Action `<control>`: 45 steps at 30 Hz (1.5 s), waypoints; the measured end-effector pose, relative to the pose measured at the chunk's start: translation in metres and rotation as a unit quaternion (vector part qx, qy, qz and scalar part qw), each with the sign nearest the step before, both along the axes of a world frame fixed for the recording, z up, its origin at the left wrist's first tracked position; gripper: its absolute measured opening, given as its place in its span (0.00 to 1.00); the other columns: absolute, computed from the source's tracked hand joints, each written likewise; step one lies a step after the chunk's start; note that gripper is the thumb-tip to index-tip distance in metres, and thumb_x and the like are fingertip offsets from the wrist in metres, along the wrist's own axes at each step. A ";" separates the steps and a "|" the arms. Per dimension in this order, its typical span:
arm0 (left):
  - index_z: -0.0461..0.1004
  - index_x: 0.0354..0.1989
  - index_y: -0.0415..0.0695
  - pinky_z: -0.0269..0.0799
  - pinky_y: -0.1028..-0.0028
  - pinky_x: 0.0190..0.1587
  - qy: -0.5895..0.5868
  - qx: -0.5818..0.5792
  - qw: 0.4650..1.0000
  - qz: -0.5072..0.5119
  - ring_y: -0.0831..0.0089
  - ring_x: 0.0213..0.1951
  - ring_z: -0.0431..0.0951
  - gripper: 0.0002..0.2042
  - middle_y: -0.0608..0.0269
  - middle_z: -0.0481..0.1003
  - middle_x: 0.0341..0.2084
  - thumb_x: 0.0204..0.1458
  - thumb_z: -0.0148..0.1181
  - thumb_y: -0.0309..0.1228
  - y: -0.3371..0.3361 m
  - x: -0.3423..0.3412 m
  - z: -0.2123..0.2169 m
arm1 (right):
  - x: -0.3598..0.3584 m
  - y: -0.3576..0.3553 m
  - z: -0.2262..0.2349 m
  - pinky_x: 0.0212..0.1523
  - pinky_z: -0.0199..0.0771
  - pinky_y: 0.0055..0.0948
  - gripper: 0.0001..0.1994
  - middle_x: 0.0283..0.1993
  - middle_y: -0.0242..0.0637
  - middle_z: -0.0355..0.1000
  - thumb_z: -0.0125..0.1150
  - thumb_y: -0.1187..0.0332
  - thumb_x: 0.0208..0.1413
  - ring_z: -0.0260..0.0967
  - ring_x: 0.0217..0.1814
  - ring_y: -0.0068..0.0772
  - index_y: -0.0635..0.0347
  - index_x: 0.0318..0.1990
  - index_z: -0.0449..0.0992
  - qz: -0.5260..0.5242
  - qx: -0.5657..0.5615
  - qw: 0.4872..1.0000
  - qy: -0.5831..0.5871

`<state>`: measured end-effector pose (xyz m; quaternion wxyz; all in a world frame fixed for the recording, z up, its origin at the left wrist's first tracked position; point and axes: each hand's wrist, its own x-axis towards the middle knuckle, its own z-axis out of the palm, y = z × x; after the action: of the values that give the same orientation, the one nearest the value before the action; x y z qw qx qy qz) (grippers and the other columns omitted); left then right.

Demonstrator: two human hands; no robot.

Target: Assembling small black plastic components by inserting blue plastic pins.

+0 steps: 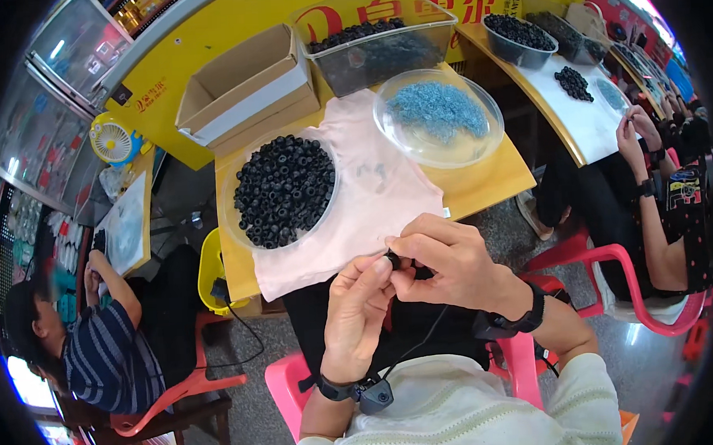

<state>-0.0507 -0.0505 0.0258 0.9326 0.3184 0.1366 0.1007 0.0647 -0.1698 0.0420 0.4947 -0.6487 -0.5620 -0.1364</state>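
My left hand (359,308) and my right hand (452,268) meet over the near edge of the table. Between the left thumb and forefinger is a small round black part (393,260), pinched and partly covered by the fingertips. The right fingers are closed too, their tips at the top and side of that part; anything tiny between them is too small to make out. Ahead and to the left, a clear round tub (335,161) holds many black ring-shaped parts (283,190). A clear round dish (492,143) of small bluish transparent pieces (437,110) stands farther right.
A pale pink cloth (387,185) covers part of the wooden table (490,189). Behind stand an open cardboard box (247,88) and a clear bin (381,62) of black parts. People sit working at left (111,337) and right (659,217). A yellow bucket (214,268) is beside the table.
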 end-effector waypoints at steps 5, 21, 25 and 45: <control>0.74 0.36 0.40 0.72 0.71 0.50 0.025 -0.006 1.000 -0.018 0.71 0.42 0.78 0.04 0.57 0.78 0.37 0.60 0.56 0.27 0.012 0.025 -0.021 | 0.025 0.007 -0.020 0.26 0.72 0.30 0.14 0.29 0.38 0.67 0.65 0.77 0.37 0.70 0.27 0.37 0.65 0.35 0.73 0.006 -0.022 0.999 0.045; 0.73 0.42 0.39 0.71 0.67 0.53 0.024 -0.042 0.998 -0.027 0.68 0.45 0.77 0.06 0.55 0.77 0.40 0.60 0.54 0.26 0.037 0.062 -0.031 | 0.060 0.036 -0.022 0.30 0.72 0.31 0.14 0.32 0.36 0.67 0.66 0.76 0.39 0.70 0.32 0.38 0.61 0.36 0.71 -0.015 -0.082 0.996 0.045; 0.72 0.45 0.37 0.73 0.69 0.52 0.030 0.026 0.999 -0.001 0.68 0.45 0.79 0.08 0.54 0.78 0.39 0.61 0.53 0.27 0.040 0.051 -0.027 | 0.055 0.042 -0.022 0.30 0.72 0.31 0.14 0.31 0.37 0.66 0.66 0.76 0.38 0.70 0.31 0.38 0.62 0.35 0.71 0.001 -0.091 0.995 0.036; 0.73 0.44 0.36 0.74 0.69 0.50 -0.004 0.009 1.000 -0.007 0.67 0.43 0.79 0.07 0.52 0.78 0.39 0.60 0.55 0.24 0.035 0.044 -0.041 | 0.039 0.028 -0.032 0.29 0.73 0.28 0.16 0.33 0.38 0.70 0.67 0.78 0.39 0.71 0.29 0.34 0.66 0.40 0.74 0.014 -0.064 0.993 0.100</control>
<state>-0.0071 -0.0152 -0.0149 0.9310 0.3274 0.1298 0.0963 0.1038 -0.1420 0.0105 0.5079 -0.6814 -0.5263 -0.0276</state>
